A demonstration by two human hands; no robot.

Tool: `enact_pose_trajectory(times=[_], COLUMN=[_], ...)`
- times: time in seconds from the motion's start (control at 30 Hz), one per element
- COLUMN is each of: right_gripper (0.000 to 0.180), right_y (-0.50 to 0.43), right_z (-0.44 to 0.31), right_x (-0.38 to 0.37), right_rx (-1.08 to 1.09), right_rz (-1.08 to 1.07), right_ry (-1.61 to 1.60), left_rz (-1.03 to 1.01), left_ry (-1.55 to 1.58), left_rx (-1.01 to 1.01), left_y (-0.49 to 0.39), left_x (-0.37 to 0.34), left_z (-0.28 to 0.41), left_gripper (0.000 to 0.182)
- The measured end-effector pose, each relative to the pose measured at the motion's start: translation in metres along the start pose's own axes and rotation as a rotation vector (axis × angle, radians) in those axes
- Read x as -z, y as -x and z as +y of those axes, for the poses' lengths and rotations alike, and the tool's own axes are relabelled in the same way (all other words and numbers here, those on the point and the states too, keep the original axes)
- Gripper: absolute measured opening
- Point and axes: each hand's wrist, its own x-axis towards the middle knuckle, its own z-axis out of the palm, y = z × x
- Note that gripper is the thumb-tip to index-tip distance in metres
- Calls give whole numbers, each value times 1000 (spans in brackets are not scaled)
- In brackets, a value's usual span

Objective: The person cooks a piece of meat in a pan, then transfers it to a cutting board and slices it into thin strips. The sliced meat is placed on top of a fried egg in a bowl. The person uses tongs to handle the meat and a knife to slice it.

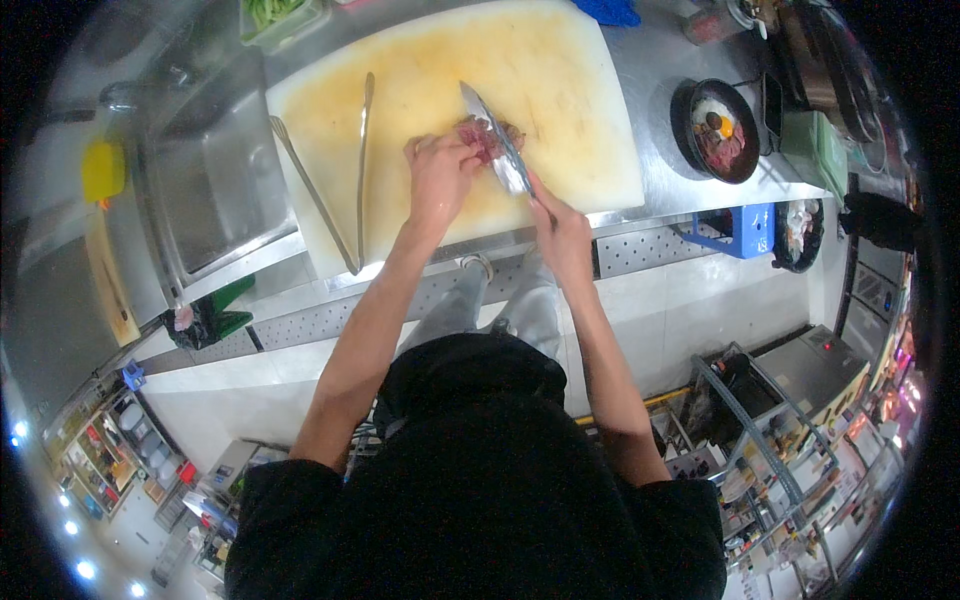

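Note:
A small piece of reddish meat (pixel 478 138) lies on a large white cutting board (pixel 570 82) with yellowed patches. My left hand (pixel 441 166) presses on its left side with the fingers bent. In my right hand (pixel 561 225) is the handle of a kitchen knife (pixel 496 139), its blade lying across the meat and pointing up and to the left. Part of the meat shows on the far side of the blade. Metal tongs (pixel 362 172) rest spread apart on the board, left of my left hand.
Right of the board stands a round black pan (pixel 750 161) holding an egg and sliced meat. A steel sink (pixel 225 172) is to the left, with a yellow-headed spatula (pixel 103 171) beyond it. A tub of green vegetables (pixel 276 16) sits at the back. Below the counter is a blue stool (pixel 752 231).

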Motion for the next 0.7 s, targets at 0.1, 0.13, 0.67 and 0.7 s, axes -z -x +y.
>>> enact_pose_trajectory(times=[0.1, 0.13, 0.67, 0.7], right_gripper=[46, 46, 44, 44], right_y=[-30, -31, -24, -15], right_z=[-10, -10, 16, 20], right_x=[-15, -16, 19, 27], right_rx=[30, 136, 105, 189], right_rz=[23, 77, -137, -87], right_ry=[37, 6, 74, 25], left_rz=[27, 51, 150, 181], left_ry=[-16, -20, -55, -65], left_rx=[-19, -20, -3, -12], left_y=[2, 3, 9, 10], left_x=[-1, -1, -10, -11], left_z=[1, 1, 11, 12], left_gripper=[11, 10, 12, 12])
